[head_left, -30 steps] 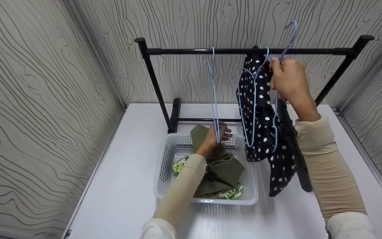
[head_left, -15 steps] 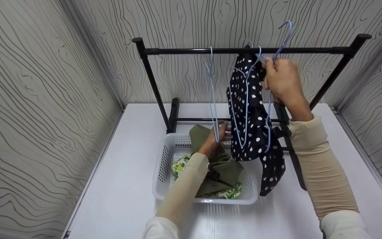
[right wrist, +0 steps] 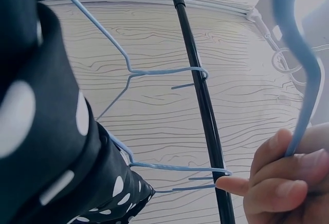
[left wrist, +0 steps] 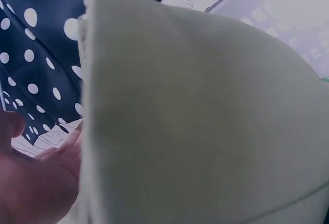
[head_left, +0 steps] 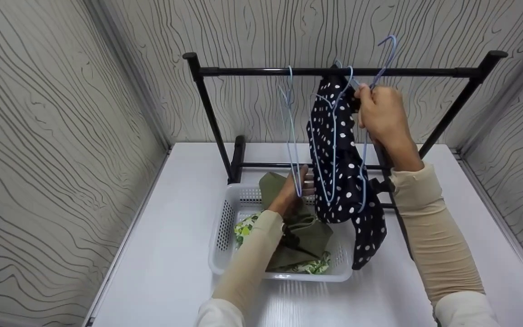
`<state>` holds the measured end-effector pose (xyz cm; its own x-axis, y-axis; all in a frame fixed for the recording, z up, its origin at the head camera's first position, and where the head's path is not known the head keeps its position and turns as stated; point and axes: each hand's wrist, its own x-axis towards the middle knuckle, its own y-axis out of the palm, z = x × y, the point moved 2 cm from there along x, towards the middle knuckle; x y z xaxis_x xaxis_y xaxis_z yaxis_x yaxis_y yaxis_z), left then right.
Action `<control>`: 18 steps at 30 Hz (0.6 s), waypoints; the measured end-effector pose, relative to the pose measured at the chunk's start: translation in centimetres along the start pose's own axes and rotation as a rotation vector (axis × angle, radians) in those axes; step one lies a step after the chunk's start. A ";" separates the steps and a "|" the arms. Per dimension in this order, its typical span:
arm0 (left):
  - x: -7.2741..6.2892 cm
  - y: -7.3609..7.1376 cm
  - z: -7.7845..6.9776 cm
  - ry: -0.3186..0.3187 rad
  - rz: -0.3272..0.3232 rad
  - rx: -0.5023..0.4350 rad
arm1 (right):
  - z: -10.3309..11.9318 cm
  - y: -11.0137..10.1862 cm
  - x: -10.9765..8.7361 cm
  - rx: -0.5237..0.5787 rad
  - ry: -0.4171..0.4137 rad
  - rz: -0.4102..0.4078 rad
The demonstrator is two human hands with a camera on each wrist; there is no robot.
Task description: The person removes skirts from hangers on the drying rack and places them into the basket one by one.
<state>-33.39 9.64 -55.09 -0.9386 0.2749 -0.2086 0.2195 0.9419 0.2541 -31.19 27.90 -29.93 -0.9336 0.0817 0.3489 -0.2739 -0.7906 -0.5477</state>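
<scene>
Probably partway: polka-dot garment [head_left: 347,179] hangs at the rod [head_left: 252,71], olive garment [head_left: 316,236] (leafy fabric [head_left: 244,226] too) waits in the basket [head_left: 221,243], right hand [head_left: 383,113] grips unhooked blue hanger [right wrist: 308,70], left hand [head_left: 289,193] has fingers extended.

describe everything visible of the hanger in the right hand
The hanger is thin and pale blue, like coated wire or plastic. Its hook stands up, not round the black rail. The right hand grips it below the hook. In the head view, part of its frame shows below the hand, in front of the white-dotted dark cloth; whether they touch is unclear.
</scene>
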 end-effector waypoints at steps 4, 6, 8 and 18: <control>-0.1 0.0 0.1 -0.029 0.007 -0.048 | -0.2 0.2 -0.1 0.030 0.012 0.008; -0.2 0.0 0.1 -0.028 0.024 -0.082 | -0.3 0.3 -0.2 0.037 0.020 0.011; -0.2 0.0 0.0 -0.022 0.044 -0.127 | -0.4 0.3 -0.2 0.035 0.025 0.010; 0.1 -0.8 -0.4 0.049 -0.056 -0.035 | -0.4 0.2 -0.2 0.003 0.006 0.017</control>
<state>-33.79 8.86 -54.94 -0.9612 0.2112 -0.1776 0.1574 0.9482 0.2760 -31.18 27.93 -30.41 -0.9395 0.0718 0.3348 -0.2572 -0.7937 -0.5513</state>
